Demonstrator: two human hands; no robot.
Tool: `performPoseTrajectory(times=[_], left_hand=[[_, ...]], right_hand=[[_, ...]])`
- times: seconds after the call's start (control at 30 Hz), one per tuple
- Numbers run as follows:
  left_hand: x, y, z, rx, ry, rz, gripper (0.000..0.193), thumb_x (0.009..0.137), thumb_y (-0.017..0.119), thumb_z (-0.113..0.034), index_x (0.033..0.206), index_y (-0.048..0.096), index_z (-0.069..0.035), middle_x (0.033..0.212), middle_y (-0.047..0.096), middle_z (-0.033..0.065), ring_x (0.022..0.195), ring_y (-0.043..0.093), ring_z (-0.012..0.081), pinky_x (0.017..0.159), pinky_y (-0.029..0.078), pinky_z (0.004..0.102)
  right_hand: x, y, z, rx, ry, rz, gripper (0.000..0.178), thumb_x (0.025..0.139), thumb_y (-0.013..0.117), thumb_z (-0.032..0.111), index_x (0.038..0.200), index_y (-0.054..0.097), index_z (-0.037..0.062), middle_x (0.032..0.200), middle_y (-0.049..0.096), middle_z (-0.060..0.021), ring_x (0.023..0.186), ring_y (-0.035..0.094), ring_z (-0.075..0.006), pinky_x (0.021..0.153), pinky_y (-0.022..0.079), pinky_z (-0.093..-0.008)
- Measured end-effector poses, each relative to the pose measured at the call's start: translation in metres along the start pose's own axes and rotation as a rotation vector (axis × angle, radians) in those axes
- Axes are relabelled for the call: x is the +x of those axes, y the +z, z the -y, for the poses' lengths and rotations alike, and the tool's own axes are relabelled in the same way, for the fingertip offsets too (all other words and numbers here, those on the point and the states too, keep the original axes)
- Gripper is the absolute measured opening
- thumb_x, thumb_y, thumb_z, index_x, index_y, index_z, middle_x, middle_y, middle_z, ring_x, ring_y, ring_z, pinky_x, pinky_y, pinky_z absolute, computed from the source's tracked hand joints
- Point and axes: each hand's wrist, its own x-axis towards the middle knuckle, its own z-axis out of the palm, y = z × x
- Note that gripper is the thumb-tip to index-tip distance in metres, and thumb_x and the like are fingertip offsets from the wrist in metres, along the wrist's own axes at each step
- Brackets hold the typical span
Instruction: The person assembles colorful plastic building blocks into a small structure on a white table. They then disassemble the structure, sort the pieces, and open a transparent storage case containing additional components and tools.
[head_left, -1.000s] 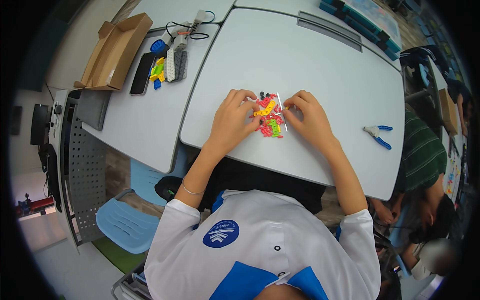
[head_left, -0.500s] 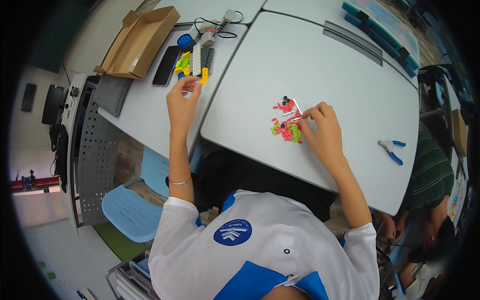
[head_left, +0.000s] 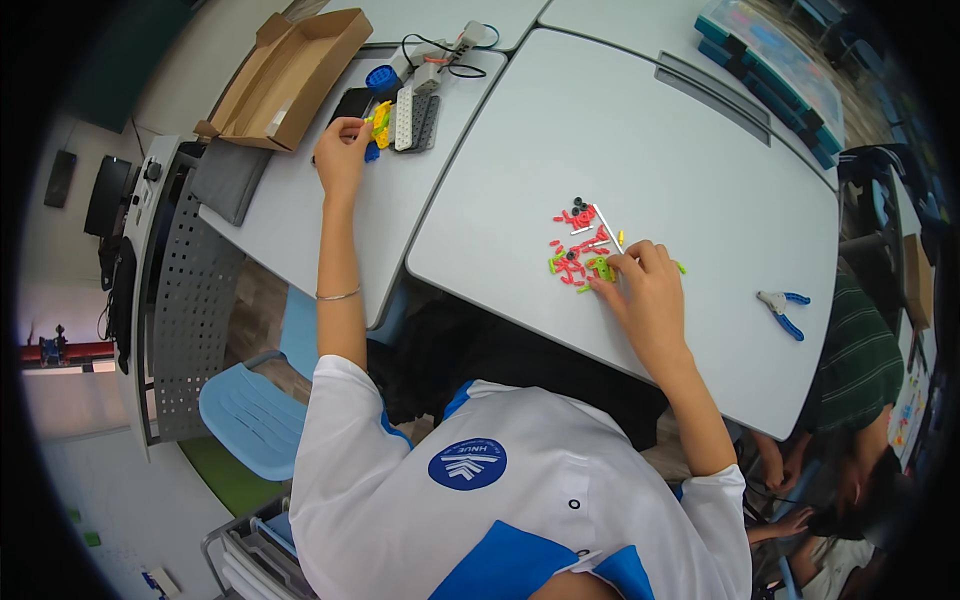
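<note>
On the left table, my left hand [head_left: 343, 155] has its fingers bent and closed at the edge of yellow building pieces [head_left: 383, 118]. A bit of lime green shows at its fingertips, too small to name. Beside these pieces lie a light grey studded beam [head_left: 404, 118] and a dark grey one [head_left: 427, 122]. On the right table, my right hand [head_left: 652, 290] pinches a lime-green connector [head_left: 601, 268] at the edge of a pile of red connector pins [head_left: 573, 267]. A long grey axle [head_left: 606, 228] and black rings [head_left: 579, 204] lie there too. A small yellow piece [head_left: 621, 237] is above that hand.
Near my left hand are a partly covered black phone [head_left: 352, 104], an open cardboard box [head_left: 290, 85], a blue round part [head_left: 382, 78] and a power strip [head_left: 462, 45]. Blue-handled pliers [head_left: 784, 312] lie at right. Teal-edged cases [head_left: 765, 85] stand far right; another person's sleeve [head_left: 860, 345] is beyond.
My left hand has moved left and up, over the phone's edge. The yellow angled beam near it is gone from its spot. My right hand shifted down, and a yellow piece now shows above it.
</note>
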Motion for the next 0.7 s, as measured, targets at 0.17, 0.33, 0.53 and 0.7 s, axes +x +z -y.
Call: performPoseTrajectory(times=[0.17,0.33,0.53,0.7], left_hand=[[-0.007,-0.002,-0.016,0.141,0.179,-0.112,0.018,0.089,0.073,-0.014,0.104,0.074,-0.005,0.096,0.072,0.0064,0.074,0.063,0.0148,0.069,0.051,0.0312],[-0.063,0.007,-0.119,-0.103,0.410,0.127,0.016,0.091,0.071,-0.010,0.107,0.072,-0.006,0.102,0.069,0.0040,0.079,0.062,0.0123,0.067,0.047,0.0259],[-0.154,0.025,-0.203,-0.492,0.253,0.970,0.022,0.092,0.071,-0.008,0.113,0.073,-0.004,0.097,0.072,0.0047,0.080,0.065,0.0091,0.065,0.049,0.0228],[-0.132,0.029,-0.187,-0.410,0.176,0.968,0.021,0.093,0.071,-0.015,0.111,0.075,-0.002,0.092,0.074,0.0039,0.077,0.067,0.0078,0.065,0.050,0.0216]], right_hand=[[-0.006,-0.002,-0.004,0.051,-0.020,-0.021,0.022,0.078,0.080,0.010,0.096,0.069,0.0041,0.094,0.057,-0.0068,0.091,0.054,-0.0248,0.079,0.040,-0.0395],[-0.007,0.004,-0.008,0.106,0.018,-0.064,0.017,0.080,0.075,0.006,0.096,0.068,0.0058,0.092,0.055,-0.0060,0.088,0.053,-0.0240,0.077,0.040,-0.0390],[0.003,-0.008,0.001,0.120,-0.063,-0.243,0.019,0.080,0.077,0.008,0.097,0.068,0.0080,0.093,0.056,-0.0048,0.086,0.052,-0.0231,0.077,0.039,-0.0377],[0.004,-0.019,-0.014,0.064,-0.048,-0.255,0.023,0.080,0.079,0.011,0.100,0.069,0.0079,0.094,0.058,-0.0044,0.090,0.054,-0.0224,0.079,0.040,-0.0369]])
